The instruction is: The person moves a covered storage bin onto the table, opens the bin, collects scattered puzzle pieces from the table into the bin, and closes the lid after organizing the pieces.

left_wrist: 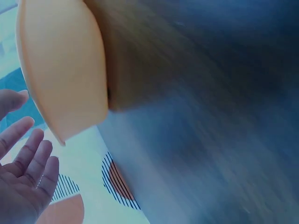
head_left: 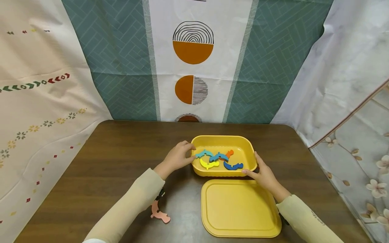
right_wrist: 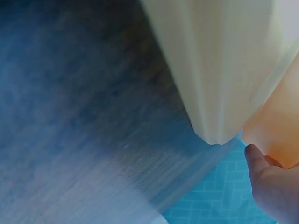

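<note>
A yellow plastic box (head_left: 223,172) stands on the table with several curved, notched toy pieces inside, among them a yellow piece (head_left: 208,164), a dark blue piece (head_left: 233,166) and an orange piece (head_left: 230,153). At its left end is my left hand (head_left: 179,157), thumb and fingers spread near the rim; the left wrist view shows those fingers (left_wrist: 35,154) loosely extended beside the box (left_wrist: 65,70). My right hand (head_left: 265,173) holds the box's front right corner, thumb along the front and fingers on the right side. In the right wrist view its thumb (right_wrist: 256,161) lies against the orange-looking box (right_wrist: 280,126).
A yellow lid (head_left: 241,209) lies flat in front of the box. Near my left forearm, a pink curved piece (head_left: 159,214) rests on the brown table (head_left: 121,152), with a dark piece (head_left: 161,194) partly hidden by the sleeve. Patterned cloths (head_left: 121,60) hang around the table.
</note>
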`<action>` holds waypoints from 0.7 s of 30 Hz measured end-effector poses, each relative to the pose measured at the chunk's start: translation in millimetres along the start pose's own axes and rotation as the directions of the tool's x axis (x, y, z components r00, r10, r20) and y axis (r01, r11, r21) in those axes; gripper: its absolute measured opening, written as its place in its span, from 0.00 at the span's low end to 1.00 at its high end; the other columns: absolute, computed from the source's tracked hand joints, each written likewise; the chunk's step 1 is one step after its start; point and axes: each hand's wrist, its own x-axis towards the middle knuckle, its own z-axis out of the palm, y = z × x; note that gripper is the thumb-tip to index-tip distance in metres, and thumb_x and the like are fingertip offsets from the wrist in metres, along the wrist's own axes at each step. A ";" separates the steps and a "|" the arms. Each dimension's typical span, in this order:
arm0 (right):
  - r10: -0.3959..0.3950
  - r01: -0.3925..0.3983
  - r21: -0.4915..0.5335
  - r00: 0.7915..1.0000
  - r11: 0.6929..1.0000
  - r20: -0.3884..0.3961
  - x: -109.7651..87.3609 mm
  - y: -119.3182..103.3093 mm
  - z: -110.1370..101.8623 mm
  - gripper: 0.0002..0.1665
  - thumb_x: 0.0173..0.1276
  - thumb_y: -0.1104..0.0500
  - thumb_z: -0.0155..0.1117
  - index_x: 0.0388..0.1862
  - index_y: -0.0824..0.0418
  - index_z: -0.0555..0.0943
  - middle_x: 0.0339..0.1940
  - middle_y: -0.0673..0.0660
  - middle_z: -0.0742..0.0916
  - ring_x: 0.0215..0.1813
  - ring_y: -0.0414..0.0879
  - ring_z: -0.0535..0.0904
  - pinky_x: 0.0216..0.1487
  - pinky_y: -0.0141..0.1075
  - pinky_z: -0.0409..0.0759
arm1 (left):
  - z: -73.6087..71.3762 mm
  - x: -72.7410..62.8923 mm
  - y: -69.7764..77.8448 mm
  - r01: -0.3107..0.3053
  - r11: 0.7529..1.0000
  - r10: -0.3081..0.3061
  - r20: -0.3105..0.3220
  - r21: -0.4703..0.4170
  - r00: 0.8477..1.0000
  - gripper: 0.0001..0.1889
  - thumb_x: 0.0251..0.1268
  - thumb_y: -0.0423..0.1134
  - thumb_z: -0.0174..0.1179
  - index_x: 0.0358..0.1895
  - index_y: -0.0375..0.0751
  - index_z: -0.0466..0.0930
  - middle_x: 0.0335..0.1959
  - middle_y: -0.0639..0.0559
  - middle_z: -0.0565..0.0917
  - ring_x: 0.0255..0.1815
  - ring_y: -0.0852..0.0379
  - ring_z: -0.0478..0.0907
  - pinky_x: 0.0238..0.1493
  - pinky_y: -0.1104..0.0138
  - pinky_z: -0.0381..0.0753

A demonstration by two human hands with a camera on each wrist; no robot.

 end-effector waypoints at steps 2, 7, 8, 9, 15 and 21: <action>0.001 -0.001 0.009 1.000 1.000 0.001 0.0 0.2 0.2 0.61 0.63 0.43 0.64 0.76 0.67 0.36 0.74 0.73 0.53 0.70 0.69 0.58 0.66 0.60 0.61 | -3.6 -7.8 -3.0 0.000 1.000 0.000 -0.009 0.017 1.000 0.15 0.57 0.40 0.66 0.47 0.37 0.81 0.42 0.43 0.80 0.41 0.50 0.75 0.43 0.58 0.78; -0.004 0.004 0.026 1.000 1.000 0.005 0.6 0.6 0.5 0.61 0.63 0.44 0.64 0.76 0.68 0.37 0.75 0.73 0.53 0.70 0.70 0.59 0.65 0.59 0.62 | -11.6 -26.0 -9.9 0.029 0.999 -0.028 -0.017 0.035 0.999 0.16 0.57 0.40 0.67 0.47 0.39 0.81 0.42 0.45 0.79 0.45 0.49 0.76 0.46 0.56 0.78; -0.006 0.006 0.026 1.000 1.000 0.005 0.7 0.8 0.2 0.61 0.63 0.44 0.65 0.76 0.68 0.37 0.75 0.73 0.53 0.70 0.70 0.59 0.66 0.59 0.62 | -12.7 -28.7 -10.7 0.030 0.999 -0.029 -0.016 0.038 0.999 0.16 0.57 0.40 0.67 0.47 0.38 0.81 0.42 0.45 0.79 0.45 0.49 0.76 0.46 0.56 0.78; -0.008 0.008 0.026 1.000 1.000 0.004 0.7 1.0 0.0 0.61 0.63 0.44 0.65 0.76 0.68 0.37 0.74 0.73 0.53 0.70 0.70 0.59 0.66 0.59 0.62 | -13.5 -31.3 -11.3 0.030 0.999 -0.029 -0.014 0.041 0.999 0.16 0.57 0.41 0.67 0.47 0.39 0.81 0.42 0.45 0.79 0.45 0.50 0.76 0.46 0.56 0.78; -0.015 0.015 0.014 1.000 1.000 0.003 1.3 2.6 -0.2 0.61 0.63 0.44 0.65 0.76 0.69 0.37 0.74 0.74 0.53 0.70 0.70 0.58 0.66 0.60 0.61 | -15.1 -47.7 -11.3 0.027 1.000 -0.027 0.032 -0.010 0.999 0.17 0.57 0.40 0.67 0.48 0.37 0.81 0.43 0.44 0.79 0.47 0.49 0.78 0.49 0.55 0.79; -0.024 0.024 0.009 1.000 1.000 -0.001 1.7 2.6 0.2 0.60 0.63 0.44 0.65 0.76 0.69 0.38 0.74 0.74 0.54 0.70 0.70 0.58 0.66 0.60 0.61 | -13.9 -68.2 -12.7 0.004 0.997 0.002 0.081 -0.073 0.997 0.16 0.57 0.40 0.66 0.46 0.36 0.80 0.42 0.47 0.80 0.47 0.49 0.80 0.49 0.56 0.79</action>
